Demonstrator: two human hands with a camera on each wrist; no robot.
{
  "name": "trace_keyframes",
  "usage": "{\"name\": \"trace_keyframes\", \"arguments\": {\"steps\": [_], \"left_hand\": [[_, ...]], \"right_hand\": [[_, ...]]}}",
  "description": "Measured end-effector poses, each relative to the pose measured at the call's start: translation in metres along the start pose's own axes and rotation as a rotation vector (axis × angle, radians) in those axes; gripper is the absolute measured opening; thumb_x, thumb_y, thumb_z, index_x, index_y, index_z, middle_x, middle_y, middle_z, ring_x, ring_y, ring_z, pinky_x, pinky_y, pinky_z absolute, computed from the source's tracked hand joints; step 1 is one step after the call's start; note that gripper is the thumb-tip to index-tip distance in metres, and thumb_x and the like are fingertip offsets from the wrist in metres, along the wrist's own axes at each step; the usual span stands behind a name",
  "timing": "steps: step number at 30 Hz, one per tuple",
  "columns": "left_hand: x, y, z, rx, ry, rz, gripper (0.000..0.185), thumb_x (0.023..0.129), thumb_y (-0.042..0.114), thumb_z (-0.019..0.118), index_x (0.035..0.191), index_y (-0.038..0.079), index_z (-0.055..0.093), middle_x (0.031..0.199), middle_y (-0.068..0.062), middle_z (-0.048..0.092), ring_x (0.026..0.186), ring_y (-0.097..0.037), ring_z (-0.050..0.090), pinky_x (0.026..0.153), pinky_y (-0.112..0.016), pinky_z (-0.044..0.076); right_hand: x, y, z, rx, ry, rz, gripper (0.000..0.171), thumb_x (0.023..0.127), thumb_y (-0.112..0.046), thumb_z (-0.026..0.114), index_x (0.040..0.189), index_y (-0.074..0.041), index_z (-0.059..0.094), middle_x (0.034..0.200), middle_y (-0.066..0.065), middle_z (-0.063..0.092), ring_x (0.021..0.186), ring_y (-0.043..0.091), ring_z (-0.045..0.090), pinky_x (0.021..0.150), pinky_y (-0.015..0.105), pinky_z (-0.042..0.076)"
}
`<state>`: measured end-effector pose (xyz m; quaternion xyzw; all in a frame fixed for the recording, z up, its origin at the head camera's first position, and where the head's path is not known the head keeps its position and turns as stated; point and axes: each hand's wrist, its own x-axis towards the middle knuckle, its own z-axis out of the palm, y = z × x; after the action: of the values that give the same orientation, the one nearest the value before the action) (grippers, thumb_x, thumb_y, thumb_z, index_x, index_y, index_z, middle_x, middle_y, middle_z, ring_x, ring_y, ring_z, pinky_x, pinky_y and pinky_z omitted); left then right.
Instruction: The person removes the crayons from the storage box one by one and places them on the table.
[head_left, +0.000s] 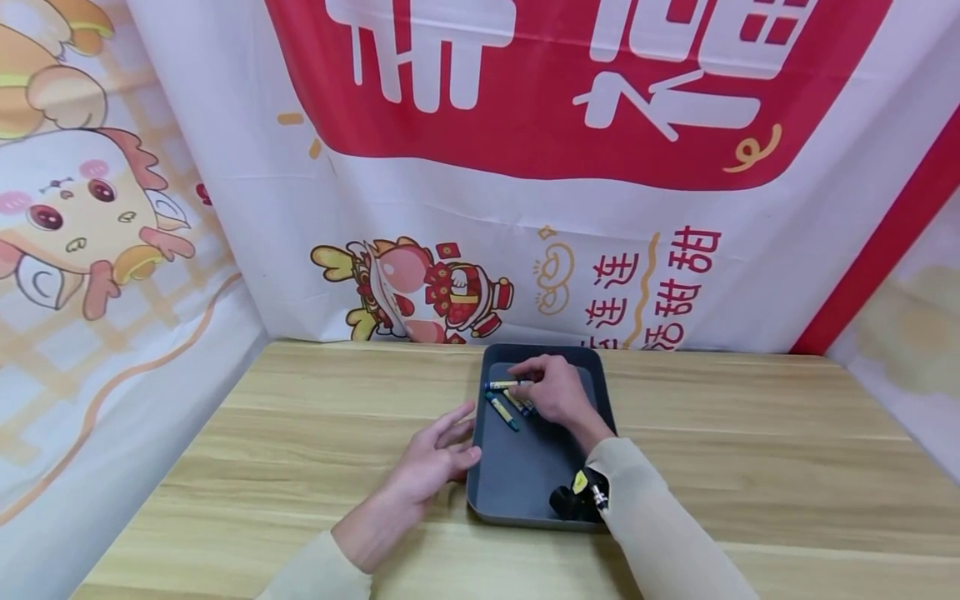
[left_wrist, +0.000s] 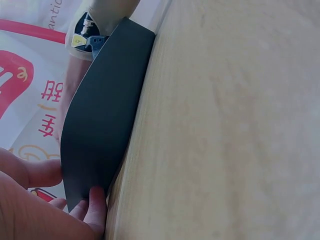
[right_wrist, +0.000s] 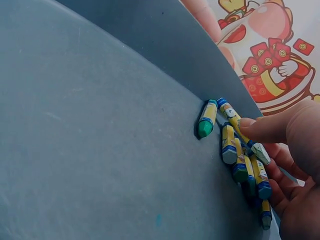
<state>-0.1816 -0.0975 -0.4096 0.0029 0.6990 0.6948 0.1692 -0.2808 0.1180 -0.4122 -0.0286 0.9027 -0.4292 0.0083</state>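
Observation:
A dark grey tray (head_left: 525, 467) lies on the table with several crayons in it. My right hand (head_left: 557, 392) reaches over the tray wall and pinches a yellow-wrapped crayon with a pale tip (right_wrist: 260, 152), its thumb laid along the wrapper. More crayons lie close beneath and beside the fingers, among them one with a grey end (right_wrist: 229, 154). A green crayon (right_wrist: 205, 126) lies a little apart from the bunch. My left hand (head_left: 431, 458) is at the tray's left side, fingers extended against the outer wall (left_wrist: 102, 115) and thumb at the rim.
The wooden table (head_left: 337, 400) runs to both sides of the tray. Behind it hangs a printed white and red cloth (head_left: 450, 200); another printed cloth (head_left: 150, 350) borders the left. A black wrist device (head_left: 581, 496) sits at my right sleeve, over the tray's near right corner.

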Motion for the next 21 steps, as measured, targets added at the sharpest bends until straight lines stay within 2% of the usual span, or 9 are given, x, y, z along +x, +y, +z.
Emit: {"name": "trace_keyframes", "arguments": {"steps": [7,15,21], "left_hand": [[-0.0008,-0.0002,-0.0002,-0.001,-0.001,0.010,0.072,0.098,-0.003,0.064,0.164,0.015,0.040,0.165,-0.024,0.045,0.147,-0.045,0.051,0.108,-0.046,0.056],[-0.0002,-0.0003,0.0011,0.003,0.000,0.007,0.072,0.099,-0.003,0.064,0.164,0.015,0.040,0.165,-0.024,0.045,0.146,-0.045,0.052,0.108,-0.046,0.057],[0.0003,0.0002,0.0014,0.002,0.007,0.000,0.072,0.099,-0.002,0.064,0.165,0.016,0.040,0.165,-0.023,0.045,0.147,-0.044,0.052,0.108,-0.046,0.056]], "right_hand": [[0.0006,0.0014,0.0037,-0.051,-0.026,-0.032,0.020,0.095,-0.017,0.080,0.115,-0.019,0.083,0.120,0.006,0.075,0.102,0.023,0.064,0.094,0.043,0.054],[-0.0001,0.0018,0.0021,-0.084,-0.020,-0.035,0.016,0.096,-0.020,0.080,0.111,-0.019,0.085,0.112,0.004,0.073,0.098,0.020,0.064,0.090,0.040,0.055],[-0.0006,-0.0019,-0.0021,-0.021,0.010,-0.016,0.015,0.098,-0.024,0.078,0.111,-0.021,0.085,0.115,0.004,0.073,0.098,0.021,0.065,0.086,0.036,0.056]]}}
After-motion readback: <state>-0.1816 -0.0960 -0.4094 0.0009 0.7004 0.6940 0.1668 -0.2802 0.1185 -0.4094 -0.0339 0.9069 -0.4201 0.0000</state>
